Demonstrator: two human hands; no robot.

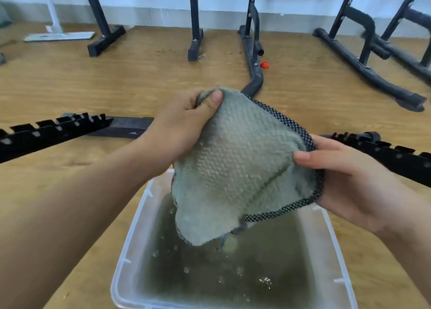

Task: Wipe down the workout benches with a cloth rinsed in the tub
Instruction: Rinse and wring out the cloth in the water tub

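A wet grey-green cloth [238, 168] with a dark dotted border hangs above a clear plastic tub [126, 257] of murky water, dripping into it. My left hand [179, 131] pinches the cloth's top corner between thumb and fingers. At the cloth's right edge, my right hand [345, 180] holds it with the thumb on top and the fingers underneath. The cloth's lowest corner dangles just over the water. Black bench frames [193, 23] stand at the back of the wooden floor.
Black notched adjustment rails [53, 126] lie on the floor to the left and right [384, 152] of the tub. A curved black tube [254, 75] and a small red piece [264, 65] sit behind the cloth. A white flat mop [58, 36] rests at back left.
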